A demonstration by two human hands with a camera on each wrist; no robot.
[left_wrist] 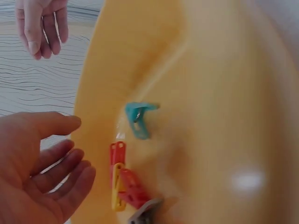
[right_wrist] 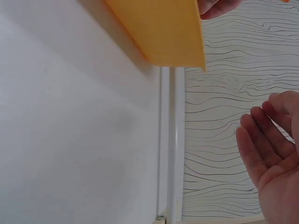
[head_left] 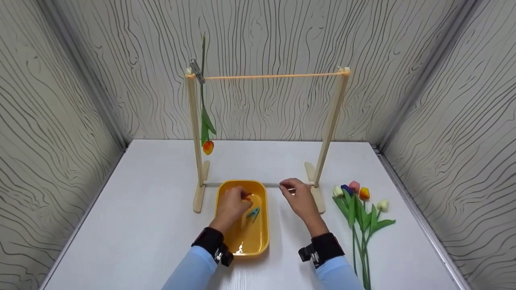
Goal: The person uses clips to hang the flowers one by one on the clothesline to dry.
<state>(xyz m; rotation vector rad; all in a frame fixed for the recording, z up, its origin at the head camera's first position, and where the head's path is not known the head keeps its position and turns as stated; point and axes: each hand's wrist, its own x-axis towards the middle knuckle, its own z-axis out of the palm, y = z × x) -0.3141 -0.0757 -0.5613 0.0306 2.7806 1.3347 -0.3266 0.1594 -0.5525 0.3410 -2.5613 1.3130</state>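
Observation:
My left hand [head_left: 233, 203] hovers over the yellow tray [head_left: 264, 233], fingers loosely bent and nothing between them. Inside the tray, a teal clothespin [left_wrist: 137, 119] lies apart from a yellow clothespin [left_wrist: 117, 189], red ones [left_wrist: 133, 187] and a grey one [left_wrist: 145, 212], which are bunched together. In the head view the hand hides most of that bunch; the teal clothespin [head_left: 254, 213] shows beside the fingers. To the right of the tray, my right hand [head_left: 298, 196] is held in the air, empty, with slightly curved fingers [right_wrist: 256, 140].
Behind the tray stands a wooden frame [head_left: 333, 125] with an orange cord [head_left: 270, 76] across its top. A grey clothespin [head_left: 197, 71] at the cord's left end holds an orange tulip [head_left: 208, 147] upside down. Several more tulips [head_left: 365, 217] lie on the white table [head_left: 133, 217] at the right.

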